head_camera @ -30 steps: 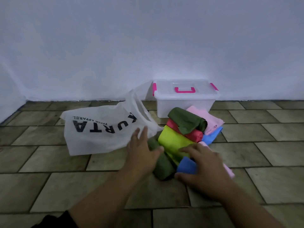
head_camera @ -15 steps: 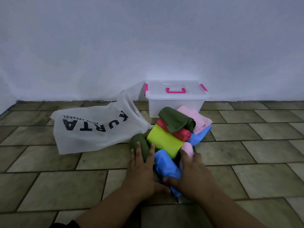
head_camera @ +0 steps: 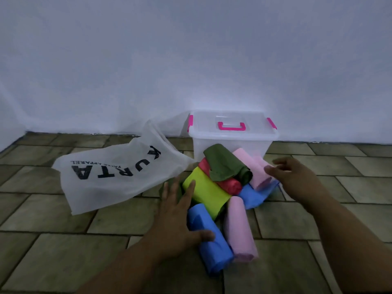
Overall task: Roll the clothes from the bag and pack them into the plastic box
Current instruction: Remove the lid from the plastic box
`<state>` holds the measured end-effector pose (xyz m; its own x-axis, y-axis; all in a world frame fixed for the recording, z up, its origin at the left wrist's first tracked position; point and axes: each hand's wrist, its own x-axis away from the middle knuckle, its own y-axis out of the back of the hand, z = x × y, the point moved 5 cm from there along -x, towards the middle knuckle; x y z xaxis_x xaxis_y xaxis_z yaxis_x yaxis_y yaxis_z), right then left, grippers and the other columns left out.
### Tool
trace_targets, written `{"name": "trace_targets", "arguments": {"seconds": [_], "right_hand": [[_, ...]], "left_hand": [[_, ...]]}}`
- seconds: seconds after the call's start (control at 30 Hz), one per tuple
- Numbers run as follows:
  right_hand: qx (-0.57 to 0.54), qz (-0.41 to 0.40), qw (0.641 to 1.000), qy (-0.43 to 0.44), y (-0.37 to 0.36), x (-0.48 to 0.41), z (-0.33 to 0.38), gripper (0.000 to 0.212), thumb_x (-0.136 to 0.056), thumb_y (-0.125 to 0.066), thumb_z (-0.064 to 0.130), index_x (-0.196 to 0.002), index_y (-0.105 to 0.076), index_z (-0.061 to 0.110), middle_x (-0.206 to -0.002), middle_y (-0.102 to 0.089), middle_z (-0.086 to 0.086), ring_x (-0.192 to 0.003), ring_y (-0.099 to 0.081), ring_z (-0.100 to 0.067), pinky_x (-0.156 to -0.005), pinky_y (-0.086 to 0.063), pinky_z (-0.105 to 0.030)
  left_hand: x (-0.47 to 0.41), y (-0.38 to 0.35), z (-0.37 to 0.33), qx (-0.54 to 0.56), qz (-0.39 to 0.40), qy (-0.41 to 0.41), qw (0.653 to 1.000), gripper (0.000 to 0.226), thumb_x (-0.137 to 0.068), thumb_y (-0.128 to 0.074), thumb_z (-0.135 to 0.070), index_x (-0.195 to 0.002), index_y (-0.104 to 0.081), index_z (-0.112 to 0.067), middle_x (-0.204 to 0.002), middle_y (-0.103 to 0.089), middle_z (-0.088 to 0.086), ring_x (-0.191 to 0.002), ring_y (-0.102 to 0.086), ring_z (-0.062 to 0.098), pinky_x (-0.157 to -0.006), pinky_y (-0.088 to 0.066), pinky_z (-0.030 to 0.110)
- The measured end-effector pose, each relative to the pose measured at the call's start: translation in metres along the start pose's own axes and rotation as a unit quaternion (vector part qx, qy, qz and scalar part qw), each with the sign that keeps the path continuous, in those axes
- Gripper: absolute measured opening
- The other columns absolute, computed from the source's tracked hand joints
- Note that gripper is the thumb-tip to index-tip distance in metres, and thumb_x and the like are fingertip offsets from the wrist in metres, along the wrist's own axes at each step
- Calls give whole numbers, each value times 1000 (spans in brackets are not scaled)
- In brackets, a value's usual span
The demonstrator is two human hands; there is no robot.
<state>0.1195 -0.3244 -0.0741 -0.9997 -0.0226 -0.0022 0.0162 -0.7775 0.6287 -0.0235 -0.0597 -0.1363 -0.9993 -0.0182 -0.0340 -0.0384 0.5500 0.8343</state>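
Soft fabric rolls piled on the tiled floor (head_camera: 63, 251): near blue roll (head_camera: 212, 247), pink roll (head_camera: 239, 228), lime roll (head_camera: 207, 192), red roll (head_camera: 228, 183), dark green roll (head_camera: 227, 164) on top. Clear plastic box (head_camera: 231, 143), pink latches, lid shut, just behind the pile at the wall. Limp white bag (head_camera: 114, 175) lies left. Left hand (head_camera: 178, 217) flat, fingers spread, thumb on the blue roll. Right hand (head_camera: 294, 177) open, fingers loose, empty, beside the far pink roll (head_camera: 254, 168).

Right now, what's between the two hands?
In the head view, the heap of rolled clothes lies between the left hand and the right hand: green, red, yellow, pink and blue rolls.
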Motion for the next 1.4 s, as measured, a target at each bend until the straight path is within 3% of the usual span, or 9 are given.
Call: {"name": "trace_targets", "arguments": {"seconds": [0.1, 0.2, 0.3, 0.5, 0.63, 0.83, 1.13, 1.3, 1.4], "right_hand": [[-8, -26, 998, -55, -8, -38, -18, 64, -80, -65, 50, -132, -48, 17, -137, -49, -13, -114, -51, -30, -87, -40, -34], [-51, 63, 992, -94, -34, -51, -22, 58, -82, -63, 51, -122, -57, 10, -124, -59, -16, -105, -59, -33, -89, -48, -39], [57, 119, 990, -56, -59, -44, -13, 47, -88, -52, 53, -93, -65, 8, -94, -67, -16, -81, -64, -26, -64, -45, -23], [-10, 68, 996, -62, -66, -50, -8, 62, -79, -61, 59, -115, -56, 8, -112, -62, -11, -99, -60, -28, -79, -44, -31], [-129, -163, 977, -51, -11, -93, 8, 62, -77, -66, 51, -122, -50, 10, -125, -52, -16, -97, -53, -26, -76, -40, -32], [-146, -73, 980, -113, -5, -148, 33, 42, -83, -62, 46, -96, -59, 6, -85, -56, -8, -74, -59, -30, -79, -56, -53], [-240, -20, 957, -163, -28, -167, 28, 11, -87, -59, 17, -86, -56, 6, -90, -60, -12, -75, -60, -31, -53, -52, -38], [-258, 22, 936, -237, -31, -155, 6, 13, -88, -53, 9, -91, -63, 2, -79, -63, -18, -62, -58, -30, -47, -50, -32], [-99, -108, 986, -84, -7, -159, 22, 22, -85, -62, 22, -101, -65, 8, -89, -65, -12, -75, -60, -29, -69, -50, -35]], "left_hand": [[-28, 37, -22, 64, -126, -45, 989, 92, -71, -53, -73, -145, -7, -43, -155, 13, -15, -144, 12, 11, -116, -6, 39], [-74, 76, -28, 75, -207, -8, 976, 77, -84, -59, -53, -147, -25, -27, -158, -10, -3, -144, -8, 14, -116, -12, 34], [-124, 107, -17, 127, -198, 78, 969, 74, -87, -57, -49, -148, -25, -22, -156, -21, 3, -141, -21, 19, -115, -19, 35], [-190, 113, -1, 161, -92, 238, 953, 71, -88, -47, -60, -144, -32, -18, -144, -42, 8, -120, -47, 28, -94, -42, 41], [-209, 95, 2, 289, -69, 292, 909, 66, -85, -54, -58, -131, -46, -11, -131, -50, 11, -105, -50, 28, -87, -42, 37], [-222, 84, 14, 367, -99, 311, 871, 53, -88, -60, -40, -127, -47, -6, -112, -56, 14, -97, -59, 32, -87, -54, 44], [-211, 91, 49, 508, -126, 369, 768, 21, -96, -49, -21, -90, -64, -7, -84, -67, 15, -77, -65, 31, -71, -58, 50], [-210, 90, 50, 477, -123, 361, 792, 21, -96, -47, -9, -85, -65, -4, -93, -68, 18, -79, -65, 31, -77, -56, 47], [-212, 101, 51, 430, -203, 336, 813, 24, -93, -48, -9, -113, -60, -4, -123, -60, 16, -96, -59, 25, -85, -51, 35]]}}
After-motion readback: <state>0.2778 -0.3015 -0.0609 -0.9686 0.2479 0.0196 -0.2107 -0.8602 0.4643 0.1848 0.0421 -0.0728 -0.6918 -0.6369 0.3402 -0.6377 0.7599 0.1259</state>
